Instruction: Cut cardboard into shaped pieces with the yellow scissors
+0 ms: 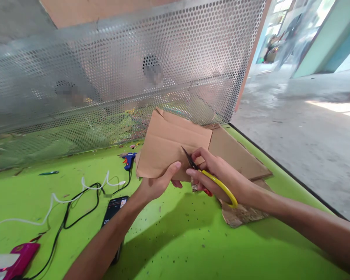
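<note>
Left hand (157,183) clamped on cardboard (169,147) lower edge; right hand (221,173) closed round scissors (214,181), blades at that edge.

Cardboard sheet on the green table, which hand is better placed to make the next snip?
Right, most likely. The right hand grips the yellow-handled scissors, whose dark blades lie against the cardboard sheet. The left hand pinches the sheet's lower edge and holds it up, so it is occupied.

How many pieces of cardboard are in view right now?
3: a folded brown cardboard piece held by the left hand, a flat brown sheet lying behind it, and a ragged scrap under the right hand holding yellow-handled scissors. Others may hide beneath.
</note>
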The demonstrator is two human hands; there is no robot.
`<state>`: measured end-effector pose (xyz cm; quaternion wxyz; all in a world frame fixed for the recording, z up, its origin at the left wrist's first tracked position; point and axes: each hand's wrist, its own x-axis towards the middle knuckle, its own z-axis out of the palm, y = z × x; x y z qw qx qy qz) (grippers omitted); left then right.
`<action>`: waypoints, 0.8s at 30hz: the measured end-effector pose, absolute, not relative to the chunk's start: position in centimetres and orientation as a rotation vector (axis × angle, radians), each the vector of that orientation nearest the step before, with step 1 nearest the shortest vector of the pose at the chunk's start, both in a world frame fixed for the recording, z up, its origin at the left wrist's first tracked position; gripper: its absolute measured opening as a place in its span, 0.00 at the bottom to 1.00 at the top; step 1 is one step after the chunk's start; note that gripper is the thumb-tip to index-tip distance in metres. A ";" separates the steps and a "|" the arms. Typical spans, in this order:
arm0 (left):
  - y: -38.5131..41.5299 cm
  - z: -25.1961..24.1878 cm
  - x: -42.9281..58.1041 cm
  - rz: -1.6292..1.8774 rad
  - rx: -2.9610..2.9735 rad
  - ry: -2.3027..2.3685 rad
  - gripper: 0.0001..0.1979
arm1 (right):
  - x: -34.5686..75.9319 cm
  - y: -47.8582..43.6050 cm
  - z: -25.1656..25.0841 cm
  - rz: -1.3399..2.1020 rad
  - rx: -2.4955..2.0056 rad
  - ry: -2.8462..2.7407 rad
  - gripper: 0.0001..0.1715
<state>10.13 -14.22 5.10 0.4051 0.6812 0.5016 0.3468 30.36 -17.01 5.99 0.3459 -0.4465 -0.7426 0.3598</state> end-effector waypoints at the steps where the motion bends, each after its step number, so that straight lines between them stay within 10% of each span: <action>1: -14.2 5.1 10.2 0.880 1.722 1.263 0.22 | 30.3 -17.0 5.9 0.931 -1.164 -1.922 0.10; 24: -13.8 4.4 10.7 1.241 1.371 1.338 0.23 | 30.4 -15.9 4.3 0.547 -1.215 -2.021 0.10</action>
